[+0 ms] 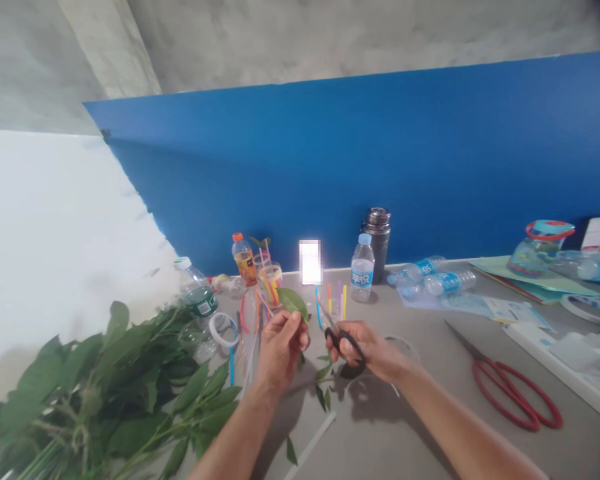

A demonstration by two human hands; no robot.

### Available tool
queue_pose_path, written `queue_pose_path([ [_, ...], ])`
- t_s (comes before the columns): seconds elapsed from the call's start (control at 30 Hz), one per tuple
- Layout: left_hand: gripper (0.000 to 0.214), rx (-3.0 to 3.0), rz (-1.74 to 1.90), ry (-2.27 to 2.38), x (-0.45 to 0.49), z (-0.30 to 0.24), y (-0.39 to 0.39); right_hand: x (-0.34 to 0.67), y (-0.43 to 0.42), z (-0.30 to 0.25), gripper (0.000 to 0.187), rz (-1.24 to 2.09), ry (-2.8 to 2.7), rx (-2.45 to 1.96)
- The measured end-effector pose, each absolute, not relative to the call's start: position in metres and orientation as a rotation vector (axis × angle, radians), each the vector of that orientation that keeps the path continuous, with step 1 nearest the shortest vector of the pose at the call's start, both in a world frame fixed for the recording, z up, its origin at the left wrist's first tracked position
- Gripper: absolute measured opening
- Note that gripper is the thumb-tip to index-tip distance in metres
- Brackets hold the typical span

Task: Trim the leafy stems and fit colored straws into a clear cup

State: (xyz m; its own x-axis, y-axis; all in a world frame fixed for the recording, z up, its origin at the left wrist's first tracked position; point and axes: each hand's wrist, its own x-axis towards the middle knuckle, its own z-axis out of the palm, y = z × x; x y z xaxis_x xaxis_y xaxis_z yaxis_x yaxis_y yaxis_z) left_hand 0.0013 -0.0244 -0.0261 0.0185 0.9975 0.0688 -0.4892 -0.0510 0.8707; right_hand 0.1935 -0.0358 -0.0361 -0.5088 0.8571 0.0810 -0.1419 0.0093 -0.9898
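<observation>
My left hand [281, 350] pinches the stem end of a green leaf [294, 305] between thumb and fingers. My right hand [367, 350] holds black-handled scissors [337, 333], with their metal blades pointing up and left, close beside the leaf. I cannot tell whether the blades touch it. A large bundle of leafy green stems [80, 393] lies at the lower left. Several loose leaves [323, 393] lie on the grey table [420, 427] below my hands.
Red-handled scissors [510, 393] lie to the right. Behind my hands stand a cup of coloured straws [271, 283], an orange-capped bottle [244, 260], a water bottle [363, 269] and a dark flask [377, 243]. Further water bottles [433, 280] lie on their sides. A blue wall [330, 167] runs behind.
</observation>
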Motion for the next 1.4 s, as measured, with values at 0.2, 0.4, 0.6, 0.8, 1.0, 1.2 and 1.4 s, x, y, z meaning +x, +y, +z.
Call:
queue_pose_path([
  [0.2, 0.051, 0.935, 1.446, 0.803, 0.004, -0.026, -0.025, 0.183, -0.04, -0.043, 0.072, 1.611, -1.609, -0.867],
  [0.4, 0.05, 1.041, 1.445, 0.896, 0.003, -0.021, -0.029, 0.175, -0.042, -0.049, 0.062, 1.586, -1.623, -0.889],
  [0.6, 0.047, 1.073, 1.497, 0.942, 0.004, -0.02, -0.033, 0.173, -0.042, -0.053, 0.058, 1.552, -1.645, -0.902],
  [0.8, 0.048, 1.068, 1.497, 0.895, 0.003, -0.023, -0.03, 0.173, -0.041, -0.055, 0.053, 1.533, -1.655, -0.927],
  [1.0, 0.049, 1.045, 1.51, 0.84, 0.003, -0.024, -0.029, 0.173, -0.044, -0.047, 0.057, 1.504, -1.666, -0.966],
  [1.2, 0.049, 1.023, 1.514, 0.832, 0.002, -0.026, -0.026, 0.173, -0.046, -0.044, 0.057, 1.507, -1.652, -0.951],
  [1.4, 0.05, 1.013, 1.511, 0.823, 0.002, -0.025, -0.027, 0.169, -0.045, -0.046, 0.057, 1.564, -1.57, -0.99],
])
